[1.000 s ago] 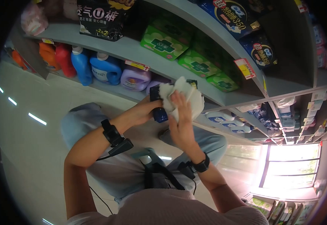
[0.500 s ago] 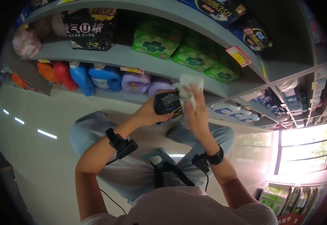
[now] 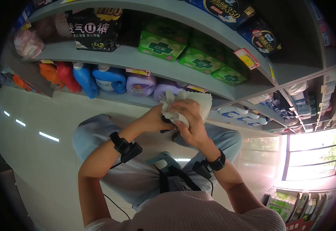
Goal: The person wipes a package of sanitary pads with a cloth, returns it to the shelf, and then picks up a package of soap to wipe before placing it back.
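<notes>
My left hand (image 3: 156,118) is closed around a black printed package (image 3: 166,119), held in front of the lower shelf. Most of that package is now hidden behind a white wipe (image 3: 203,103) and my right hand. My right hand (image 3: 191,119) grips the wipe, which looks like a crumpled paper towel or thin cloth, and presses it over the package. The fingers of my right hand are bent across it. Both hands are close together above my knees.
Green boxes (image 3: 162,44) and a black-and-white pack (image 3: 94,32) stand on the shelf (image 3: 129,59) ahead. Below it are blue bottles (image 3: 109,79) and purple bottles (image 3: 141,85). A price tag (image 3: 247,57) hangs at the right. A bright window (image 3: 312,154) is farther right.
My right hand has moved left and brought the wipe over the package, covering its printed face. The left hand keeps its hold on the package.
</notes>
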`<state>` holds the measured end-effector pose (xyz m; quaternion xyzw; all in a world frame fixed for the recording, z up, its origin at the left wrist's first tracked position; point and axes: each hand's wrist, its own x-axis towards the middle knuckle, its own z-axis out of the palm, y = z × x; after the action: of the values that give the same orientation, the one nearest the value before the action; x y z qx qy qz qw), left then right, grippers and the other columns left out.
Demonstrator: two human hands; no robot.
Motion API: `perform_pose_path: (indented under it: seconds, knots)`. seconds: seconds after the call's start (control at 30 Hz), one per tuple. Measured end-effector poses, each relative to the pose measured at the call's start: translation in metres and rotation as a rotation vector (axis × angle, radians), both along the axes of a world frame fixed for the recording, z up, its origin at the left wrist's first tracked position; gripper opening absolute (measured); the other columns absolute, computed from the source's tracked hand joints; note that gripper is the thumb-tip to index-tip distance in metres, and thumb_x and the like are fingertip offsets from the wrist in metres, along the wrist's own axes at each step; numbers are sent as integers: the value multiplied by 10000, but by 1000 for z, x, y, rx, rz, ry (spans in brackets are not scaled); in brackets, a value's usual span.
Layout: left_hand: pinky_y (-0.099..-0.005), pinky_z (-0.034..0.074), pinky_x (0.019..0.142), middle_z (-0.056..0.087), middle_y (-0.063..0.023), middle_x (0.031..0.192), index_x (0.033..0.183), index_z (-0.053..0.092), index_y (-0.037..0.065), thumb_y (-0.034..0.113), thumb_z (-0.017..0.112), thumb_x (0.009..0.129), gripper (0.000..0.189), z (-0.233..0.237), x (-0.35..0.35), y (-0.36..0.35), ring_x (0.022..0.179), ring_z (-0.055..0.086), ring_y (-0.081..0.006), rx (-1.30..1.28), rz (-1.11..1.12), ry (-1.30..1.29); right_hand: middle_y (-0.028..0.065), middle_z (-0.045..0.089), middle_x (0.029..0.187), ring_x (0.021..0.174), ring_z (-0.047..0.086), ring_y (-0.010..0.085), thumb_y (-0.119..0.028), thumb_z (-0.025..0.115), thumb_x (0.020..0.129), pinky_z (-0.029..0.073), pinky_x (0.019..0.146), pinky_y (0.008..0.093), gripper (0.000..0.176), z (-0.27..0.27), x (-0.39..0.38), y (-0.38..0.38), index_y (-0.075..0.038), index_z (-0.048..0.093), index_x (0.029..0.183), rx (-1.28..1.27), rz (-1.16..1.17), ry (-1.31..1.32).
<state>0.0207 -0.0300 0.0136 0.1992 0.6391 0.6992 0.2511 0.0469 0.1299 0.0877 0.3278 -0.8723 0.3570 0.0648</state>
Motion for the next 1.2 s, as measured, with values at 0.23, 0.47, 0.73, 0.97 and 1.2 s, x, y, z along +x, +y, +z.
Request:
perform_pose_path:
  seconds: [0.23, 0.47, 0.73, 0.97, 1.2]
  knots:
    - [-277, 438, 822, 558, -40, 1038, 1146, 471, 37, 85, 692, 693, 506, -8, 0, 1, 957, 535, -133, 207, 115, 47, 98, 579, 1049, 1093, 480, 281, -77, 501, 631, 275, 996, 451, 314, -2, -3, 15, -46, 603, 926, -141, 220, 8]
    - [-266, 411, 871, 521, -60, 1094, 1221, 385, 15, 24, 690, 680, 620, 14, 0, -2, 1000, 503, -130, 332, 151, -201, 123, 498, 1185, 1165, 417, 285, -79, 491, 686, 264, 1000, 478, 390, 11, -6, 27, -38, 541, 1070, 182, -58, 211]
    - [-277, 415, 874, 538, -68, 1081, 1205, 404, 25, 13, 680, 685, 589, 12, -1, -4, 1004, 511, -145, 408, 151, -266, 139, 431, 1223, 1147, 390, 241, -166, 395, 894, 301, 953, 288, 404, -12, -14, 50, -10, 370, 1266, -359, -464, -282]
    - [-303, 452, 840, 571, -87, 1065, 1154, 465, 18, 2, 630, 708, 477, 4, -3, -12, 964, 556, -164, 547, 201, -468, 64, 510, 1086, 987, 452, 132, -219, 409, 924, 353, 869, 265, 384, -26, -10, 53, -10, 397, 1246, -561, -486, -461]
    - [-345, 451, 888, 554, -111, 1099, 1162, 462, 16, 78, 578, 761, 422, 7, -7, -15, 988, 559, -208, 704, 278, -631, 74, 501, 1131, 1017, 447, 131, -131, 429, 911, 346, 890, 264, 382, -20, -2, 40, -19, 384, 1273, -608, -555, -490]
